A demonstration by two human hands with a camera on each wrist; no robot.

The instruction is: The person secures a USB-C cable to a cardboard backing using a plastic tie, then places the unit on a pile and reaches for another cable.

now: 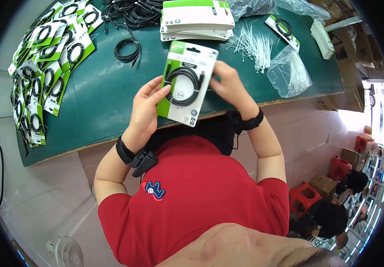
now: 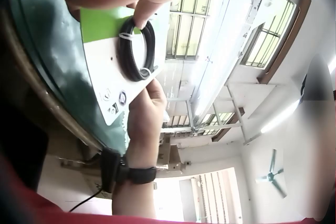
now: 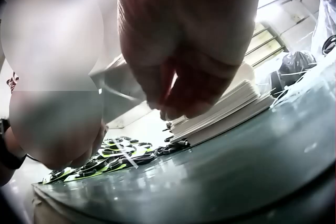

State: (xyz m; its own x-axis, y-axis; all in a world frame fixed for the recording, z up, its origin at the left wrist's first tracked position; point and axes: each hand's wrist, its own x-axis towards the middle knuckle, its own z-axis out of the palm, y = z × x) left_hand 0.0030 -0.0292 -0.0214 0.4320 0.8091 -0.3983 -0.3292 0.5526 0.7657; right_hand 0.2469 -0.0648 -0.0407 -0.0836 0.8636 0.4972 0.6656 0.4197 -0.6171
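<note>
A green-and-white cardboard card (image 1: 190, 113) carrying a coiled black cable (image 1: 195, 91) is held up over the table's front edge. My left hand (image 1: 145, 107) pinches the card's left side, thumb on the coil and fingers behind. White cable ties loop around the coil, clearly visible in the left wrist view. My right hand (image 1: 232, 86) is at the card's right edge, fingertips partly hidden behind it. In the right wrist view, its curled fingers (image 3: 184, 95) pinch a thin white cable tie (image 3: 123, 91) that runs from the back of the card.
Carded cables (image 1: 52, 58) pile up on the left of the green table (image 1: 98, 115). Behind lie loose black cables (image 1: 130, 13), a coiled cable (image 1: 127, 50) and stacked cards (image 1: 196, 20). White cable ties (image 1: 254, 46), a plastic bag (image 1: 290, 73) and another carded cable (image 1: 283, 31) are to the right.
</note>
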